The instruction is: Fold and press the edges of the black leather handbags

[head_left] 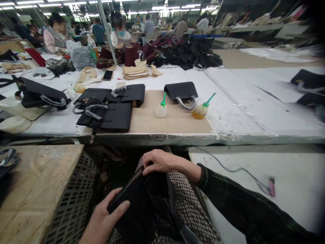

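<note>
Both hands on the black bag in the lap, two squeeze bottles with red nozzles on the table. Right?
Nozzles are green, not red, per the head view. The rest holds: left hand and right hand on the black bag, two bottles on the table.

Strip lights (pixel 29 1) glow above a long white-covered table (pixel 236 118).
</note>
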A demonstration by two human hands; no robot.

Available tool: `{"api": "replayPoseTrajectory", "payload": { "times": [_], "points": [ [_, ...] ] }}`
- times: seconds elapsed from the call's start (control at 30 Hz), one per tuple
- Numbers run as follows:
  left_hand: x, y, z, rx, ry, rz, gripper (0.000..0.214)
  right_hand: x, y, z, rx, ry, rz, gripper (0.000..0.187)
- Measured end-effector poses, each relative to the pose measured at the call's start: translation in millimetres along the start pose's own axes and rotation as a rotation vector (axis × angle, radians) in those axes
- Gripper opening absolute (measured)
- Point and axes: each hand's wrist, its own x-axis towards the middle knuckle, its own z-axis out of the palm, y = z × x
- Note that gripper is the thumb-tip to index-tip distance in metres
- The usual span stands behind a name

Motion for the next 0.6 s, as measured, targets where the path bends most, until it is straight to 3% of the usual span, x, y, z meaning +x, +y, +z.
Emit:
{"api": "replayPoseTrajectory", "payload": {
  "times": [0.17,0.3,0.6],
  "points": [
    [-0.6,-6.3,-3.9,-0.007,0.138,0.051,0.054,-11.2,1.7,4.6,0.165,0.089,0.096,0.022],
    [-1.3,-8.8,0.3,-0.119,0.133,-0.017,0.054,-15.2,-0.8,8.8,0.19,0.152,0.177,0.018],
    [-1.6,6.3,10.4,-0.297,0.099,-0.046,0.042,-12.3,0.1,21.0,0.081,0.229,0.133,0.008]
  ]
}}
